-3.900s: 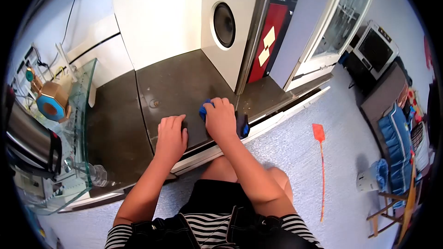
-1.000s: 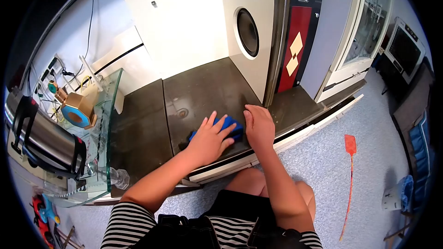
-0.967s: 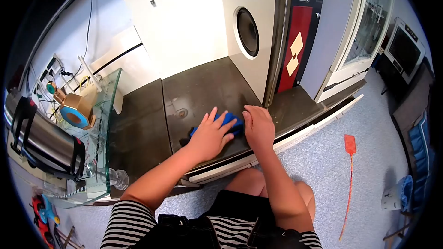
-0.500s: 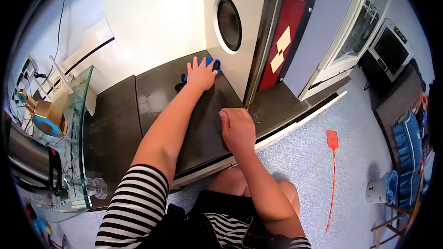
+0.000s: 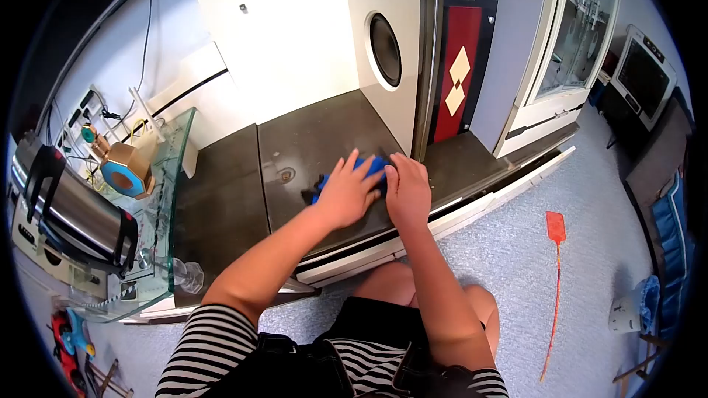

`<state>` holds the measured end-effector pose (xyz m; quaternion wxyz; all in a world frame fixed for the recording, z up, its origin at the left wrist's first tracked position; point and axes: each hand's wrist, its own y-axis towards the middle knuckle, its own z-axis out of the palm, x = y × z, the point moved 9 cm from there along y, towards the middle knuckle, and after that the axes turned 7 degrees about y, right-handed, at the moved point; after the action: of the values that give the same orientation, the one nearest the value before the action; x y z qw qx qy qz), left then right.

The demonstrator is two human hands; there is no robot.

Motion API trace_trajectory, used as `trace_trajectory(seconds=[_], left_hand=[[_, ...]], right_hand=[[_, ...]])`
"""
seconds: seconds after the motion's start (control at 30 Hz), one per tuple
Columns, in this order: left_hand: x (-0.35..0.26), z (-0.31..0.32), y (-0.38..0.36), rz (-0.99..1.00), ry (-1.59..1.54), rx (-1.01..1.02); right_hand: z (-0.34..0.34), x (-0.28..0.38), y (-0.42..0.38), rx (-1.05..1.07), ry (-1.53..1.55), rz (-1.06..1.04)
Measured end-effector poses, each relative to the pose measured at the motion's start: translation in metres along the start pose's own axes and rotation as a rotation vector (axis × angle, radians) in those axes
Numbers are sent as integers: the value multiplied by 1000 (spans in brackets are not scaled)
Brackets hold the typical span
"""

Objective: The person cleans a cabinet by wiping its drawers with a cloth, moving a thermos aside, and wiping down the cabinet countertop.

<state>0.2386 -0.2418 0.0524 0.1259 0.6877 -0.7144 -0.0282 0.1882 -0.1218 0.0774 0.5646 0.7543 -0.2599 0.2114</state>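
Observation:
A bunched blue cloth [image 5: 373,166] with dark parts lies on the dark brown cabinet top. My left hand [image 5: 346,191] is over it, fingers spread and bent into the fabric, and part of the cloth shows past the fingertips and beside the wrist. My right hand [image 5: 408,193] is at the cloth's right edge, with fingers together and thumb drawn in. It appears to pinch that edge, though the fingertips partly hide the contact. The dark cabinet top [image 5: 317,129] has a small round mark left of the hands.
A white speaker panel [image 5: 403,114] stands behind the hands. On the left, a glass shelf [image 5: 184,133] carries a steel kettle [image 5: 77,199] and a gold-coloured object [image 5: 127,169]. A glass stopper-like piece [image 5: 188,277] is near its edge. A red fly swatter [image 5: 555,228] lies on the floor.
My left hand and the blue cloth have come from the back corner towards the front edge. My right hand has moved from a loose fist to the cloth's side. The view has shifted.

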Motion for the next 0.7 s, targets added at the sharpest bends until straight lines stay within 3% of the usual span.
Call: trace_trajectory(seconds=[0.13, 0.23, 0.7], left_hand=[[-21, -23, -63, 57, -62, 23], [-14, -20, -61, 13, -99, 86], [165, 66, 104, -434, 24, 48]], right_hand=[[0, -6, 2, 6, 8, 52], [4, -6, -1, 46, -16, 59], [15, 5, 2, 147, -127, 47]])
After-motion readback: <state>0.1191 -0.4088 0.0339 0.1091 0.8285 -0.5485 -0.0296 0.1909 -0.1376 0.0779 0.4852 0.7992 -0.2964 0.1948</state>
